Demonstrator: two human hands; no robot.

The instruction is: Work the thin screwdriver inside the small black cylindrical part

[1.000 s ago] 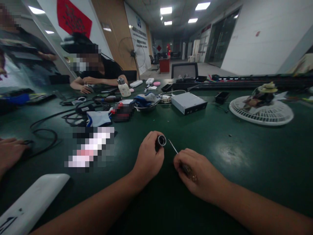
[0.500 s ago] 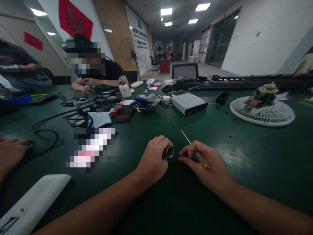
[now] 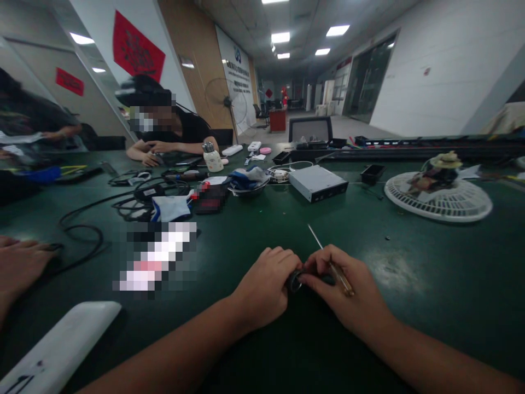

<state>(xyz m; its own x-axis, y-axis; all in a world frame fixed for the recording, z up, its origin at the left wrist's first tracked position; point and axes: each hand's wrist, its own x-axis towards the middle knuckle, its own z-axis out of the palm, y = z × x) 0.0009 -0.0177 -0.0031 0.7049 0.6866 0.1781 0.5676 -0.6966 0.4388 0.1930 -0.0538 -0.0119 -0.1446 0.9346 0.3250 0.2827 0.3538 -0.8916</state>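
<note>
Fingers of my left hand [image 3: 268, 287] wrap round a dark hollow cylinder [image 3: 295, 280], whose round open end faces my right hand. My right hand [image 3: 346, 279] holds a screwdriver [image 3: 340, 278] with an amber handle, its thin shaft pointing up and away from me. The thumb and index fingertips of that hand meet at the cylinder's rim. Whether they pinch a small part there is too dark to tell. Both hands are just above the green table [image 3: 246, 235].
A grey disc drive [image 3: 318, 181], a white fan grille [image 3: 437, 200] with its motor, and a bowl with cloth [image 3: 248, 180] lie beyond my hands. Cables [image 3: 98, 235] and a white case [image 3: 61, 345] are at left. Another person's hand [image 3: 24, 268] rests at the left edge.
My two hands have come together. The right fingertips, apart from the cylinder before, are now at its rim. The camera view has tilted slightly upward.
</note>
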